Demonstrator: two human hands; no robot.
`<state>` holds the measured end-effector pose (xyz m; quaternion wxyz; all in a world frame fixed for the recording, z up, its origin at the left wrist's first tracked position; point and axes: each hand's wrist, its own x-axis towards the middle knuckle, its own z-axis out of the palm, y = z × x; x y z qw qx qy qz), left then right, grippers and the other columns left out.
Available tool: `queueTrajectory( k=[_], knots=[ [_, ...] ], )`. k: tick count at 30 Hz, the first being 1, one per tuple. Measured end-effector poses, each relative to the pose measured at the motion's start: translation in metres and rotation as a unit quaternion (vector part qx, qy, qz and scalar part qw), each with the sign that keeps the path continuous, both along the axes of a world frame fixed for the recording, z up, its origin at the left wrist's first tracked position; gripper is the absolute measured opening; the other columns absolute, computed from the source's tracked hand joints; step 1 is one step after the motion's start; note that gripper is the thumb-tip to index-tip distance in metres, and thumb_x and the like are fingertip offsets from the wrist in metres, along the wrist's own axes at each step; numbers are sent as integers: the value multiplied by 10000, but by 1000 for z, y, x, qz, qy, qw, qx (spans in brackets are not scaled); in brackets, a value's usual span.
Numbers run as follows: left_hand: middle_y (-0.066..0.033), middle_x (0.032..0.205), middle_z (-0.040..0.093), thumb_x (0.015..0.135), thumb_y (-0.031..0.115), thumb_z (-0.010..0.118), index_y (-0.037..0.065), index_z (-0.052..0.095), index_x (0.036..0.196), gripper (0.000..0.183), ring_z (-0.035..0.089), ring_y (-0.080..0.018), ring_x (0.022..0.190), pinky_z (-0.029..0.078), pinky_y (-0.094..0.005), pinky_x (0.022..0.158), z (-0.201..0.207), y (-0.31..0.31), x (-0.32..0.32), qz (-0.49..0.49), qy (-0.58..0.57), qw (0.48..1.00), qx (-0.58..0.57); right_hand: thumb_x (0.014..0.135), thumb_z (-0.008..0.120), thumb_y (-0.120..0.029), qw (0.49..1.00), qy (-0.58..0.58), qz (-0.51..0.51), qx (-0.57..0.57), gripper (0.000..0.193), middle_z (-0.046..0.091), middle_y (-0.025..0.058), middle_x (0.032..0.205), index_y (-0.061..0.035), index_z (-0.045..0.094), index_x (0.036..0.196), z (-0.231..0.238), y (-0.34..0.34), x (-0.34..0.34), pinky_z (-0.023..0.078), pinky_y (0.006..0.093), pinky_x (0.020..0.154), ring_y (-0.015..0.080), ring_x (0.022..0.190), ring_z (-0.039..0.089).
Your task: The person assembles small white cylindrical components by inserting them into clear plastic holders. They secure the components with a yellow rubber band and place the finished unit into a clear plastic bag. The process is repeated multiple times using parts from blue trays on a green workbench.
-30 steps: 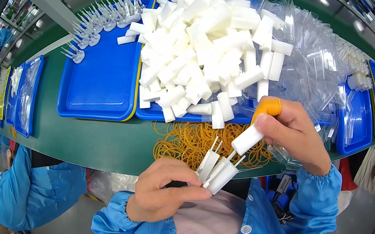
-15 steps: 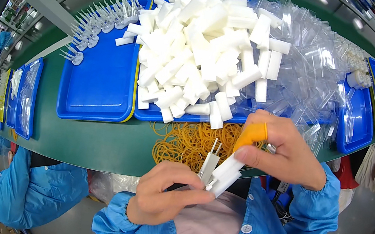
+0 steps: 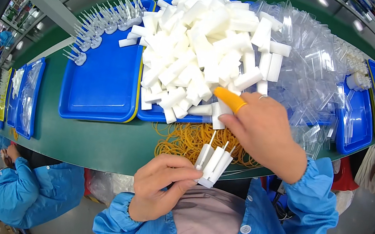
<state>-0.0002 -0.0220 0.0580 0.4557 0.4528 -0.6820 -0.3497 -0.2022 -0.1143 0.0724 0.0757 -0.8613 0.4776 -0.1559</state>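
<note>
Apparently the work is part done on one piece: the left hand (image 3: 160,189), low in the middle of the frame, pinches a pronged piece (image 3: 207,182) by its base between thumb and fingers. White blocks (image 3: 216,164) sit side by side on it, upright with a slight lean, and thin prong tips poke out above them. Fingers hide part of the base, so I cannot tell whether every prong is covered.

Plenty is left, judging by the big heap of loose blocks (image 3: 199,44) at upper centre, and by the bare pronged parts (image 3: 109,19) standing along the upper left edge of a blue tray (image 3: 100,87).

Just above the held piece, the right hand (image 3: 266,133) is at the heap's lower edge, its first finger in an orange finger cover (image 3: 230,99). Thumb and first finger are slightly parted, with one block (image 3: 217,117) at their tips; whether they grip it firmly I cannot tell. That block is near the prongs but apart from them. Rubber bands (image 3: 178,140) lie tangled between heap and left hand, and clear plastic sleeves (image 3: 301,61) fill the upper right.
</note>
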Motion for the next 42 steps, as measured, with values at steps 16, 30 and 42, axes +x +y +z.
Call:
queueTrajectory(
  k=[16,30,42],
  knots=[
    [-101,825,631,679,-51,706,27,698,841,180,584,-168,703,449,-252,599,-1,-2,-1,3,7,1000,-10,805,618,-189,994,-98,8,52,198,579,148,763,-6,577,866,-13,0,1,479,420,612,338,679,590],
    [-87,850,627,606,-63,697,48,706,885,300,608,-202,706,481,-279,599,-7,-1,4,-54,-14,995,-81,810,596,-46,888,-408,-45,206,260,622,73,806,21,582,1060,6,5,-23,497,264,641,130,720,626],
    [-63,836,629,576,23,708,68,720,876,304,615,-192,671,476,-274,552,-1,-5,-2,-91,-33,979,-177,867,595,-63,674,-554,-10,488,277,613,65,948,40,557,1121,13,21,-23,492,232,769,103,862,601]
  ],
)
